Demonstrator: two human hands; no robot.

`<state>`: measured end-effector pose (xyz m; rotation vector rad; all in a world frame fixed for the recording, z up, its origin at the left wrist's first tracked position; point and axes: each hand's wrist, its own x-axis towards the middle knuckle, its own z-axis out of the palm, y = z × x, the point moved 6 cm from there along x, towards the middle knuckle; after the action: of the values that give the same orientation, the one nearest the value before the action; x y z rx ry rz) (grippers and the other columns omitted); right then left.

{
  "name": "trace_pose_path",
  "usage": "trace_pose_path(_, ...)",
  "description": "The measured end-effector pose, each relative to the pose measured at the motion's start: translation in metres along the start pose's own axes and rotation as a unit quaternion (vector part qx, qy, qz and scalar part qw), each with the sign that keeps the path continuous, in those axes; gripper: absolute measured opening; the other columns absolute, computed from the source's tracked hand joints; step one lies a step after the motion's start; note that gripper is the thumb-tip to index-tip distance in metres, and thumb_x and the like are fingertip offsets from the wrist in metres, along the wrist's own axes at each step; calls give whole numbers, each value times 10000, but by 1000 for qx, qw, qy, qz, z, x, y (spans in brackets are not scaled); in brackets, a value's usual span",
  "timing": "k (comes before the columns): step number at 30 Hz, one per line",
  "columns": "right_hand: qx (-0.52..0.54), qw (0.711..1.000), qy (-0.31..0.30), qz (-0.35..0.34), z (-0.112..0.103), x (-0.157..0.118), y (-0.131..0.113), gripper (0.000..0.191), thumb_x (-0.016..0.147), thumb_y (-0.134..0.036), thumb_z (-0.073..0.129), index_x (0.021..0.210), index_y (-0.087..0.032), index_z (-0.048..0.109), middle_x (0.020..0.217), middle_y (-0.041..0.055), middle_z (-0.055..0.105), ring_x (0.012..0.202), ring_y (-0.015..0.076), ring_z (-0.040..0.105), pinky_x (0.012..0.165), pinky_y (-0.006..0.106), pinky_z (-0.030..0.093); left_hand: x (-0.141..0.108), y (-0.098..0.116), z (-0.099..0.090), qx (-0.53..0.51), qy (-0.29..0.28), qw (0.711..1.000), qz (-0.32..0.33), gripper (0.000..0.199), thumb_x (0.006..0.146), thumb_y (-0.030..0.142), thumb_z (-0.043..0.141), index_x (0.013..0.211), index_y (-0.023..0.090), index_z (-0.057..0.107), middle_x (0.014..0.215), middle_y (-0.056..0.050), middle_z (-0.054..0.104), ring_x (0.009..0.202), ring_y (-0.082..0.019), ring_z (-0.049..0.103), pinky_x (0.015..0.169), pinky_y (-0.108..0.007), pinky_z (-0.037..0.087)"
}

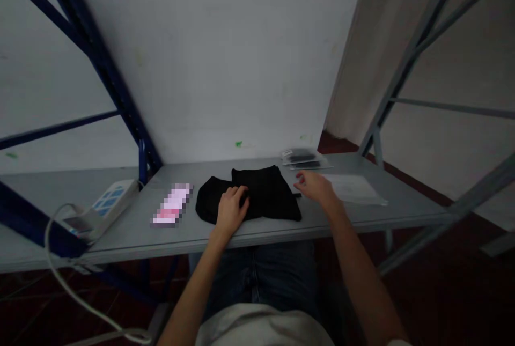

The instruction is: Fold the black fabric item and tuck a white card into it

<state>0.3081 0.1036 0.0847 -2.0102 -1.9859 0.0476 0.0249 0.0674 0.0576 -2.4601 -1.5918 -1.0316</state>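
A black fabric piece, whose exact kind I cannot make out, lies on the grey shelf in front of me. It has a rounded left part, a wider right part and a small dark tab at its right edge. My left hand rests on it near the middle, fingers bent and thumb apart from them. Just beyond the right edge, my right hand hovers near the tab with its fingers loosely curled and apart. Nothing shows between them.
A phone with a blurred screen lies left of the fabric. Farther left are a white power strip and its cable. Clear packets with dark contents lie at the back; a clear plastic bag is at right. Blue uprights frame the shelf.
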Motion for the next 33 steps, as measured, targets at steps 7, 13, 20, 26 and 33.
trace_pose_path(7, -95, 985, -110, 98, -6, -5, 94, 598, 792, -359, 801, 1360, -238, 661, 1334, 144, 706, 1203, 302, 680, 922, 377, 532, -1, 10, 6, -36, -25, 995, 87, 556, 988, 214, 530, 1530, 245, 415, 1608, -117, 435, 1494, -272, 391, 1162, -478, 413)
trace_pose_path(13, -71, 983, -140, 93, 1, -4, 90, 284, 871, -322, 699, 1124, -229, 791, 1180, 127, 774, 1079, 282, 725, 827, 331, 515, -3, 11, 16, -20, -94, 991, 95, 494, 1038, 240, 442, 1532, 252, 453, 1632, -102, 434, 1528, -264, 370, 1168, -509, 414)
trace_pose_path(20, -37, 994, 47, 94, -43, -9, 52, 287, 991, -347, 575, 1102, -213, 802, 1075, 141, 785, 1018, 304, 718, 846, 359, 504, -3, 12, 9, -50, -52, 993, 92, 502, 1035, 338, 509, 1524, 241, 454, 1604, -112, 464, 1512, -276, 387, 1193, -501, 400)
trace_pose_path(26, 71, 968, 184, -158, -60, -43, -79, 332, 1062, -306, 466, 1128, -209, 776, 1173, 105, 750, 1109, 271, 651, 996, 380, 473, -3, 12, -8, -107, 31, 991, 68, 652, 1022, 380, 560, 1609, 257, 304, 1496, -132, 533, 1386, -253, 518, 1178, -443, 417)
trace_pose_path(33, 67, 914, 92, -389, 4, -71, -174, 229, 1020, -195, 562, 1118, -244, 763, 1170, 68, 745, 1149, 261, 613, 1072, 439, 412, -3, -5, -4, -136, 15, 990, 30, 389, 972, 260, 584, 1356, 225, 632, 1231, -107, 697, 1173, -266, 639, 1055, -445, 503)
